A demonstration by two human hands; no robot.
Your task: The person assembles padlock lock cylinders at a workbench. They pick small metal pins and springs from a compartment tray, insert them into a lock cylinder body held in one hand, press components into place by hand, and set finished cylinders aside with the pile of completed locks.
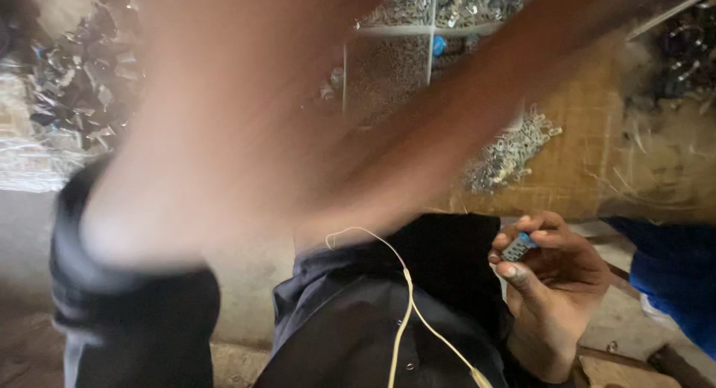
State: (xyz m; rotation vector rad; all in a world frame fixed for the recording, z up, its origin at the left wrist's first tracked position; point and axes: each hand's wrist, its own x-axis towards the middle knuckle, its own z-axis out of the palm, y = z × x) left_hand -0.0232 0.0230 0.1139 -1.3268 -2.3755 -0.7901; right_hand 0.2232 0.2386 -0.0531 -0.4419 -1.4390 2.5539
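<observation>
The right hand (556,283) has its grip closed on a small blue and grey part (518,246), pinched between thumb and fingertips low at the right, over the dark shirt (358,321). A pale cord (406,291) runs down that shirt. The left arm (224,119), blurred, sweeps across most of the view; its grip cannot be told. Behind lie a brown surface (589,157) with heaped metal pieces (511,153), a divided tray (388,67) and blue cloth (671,268) at the right edge.
</observation>
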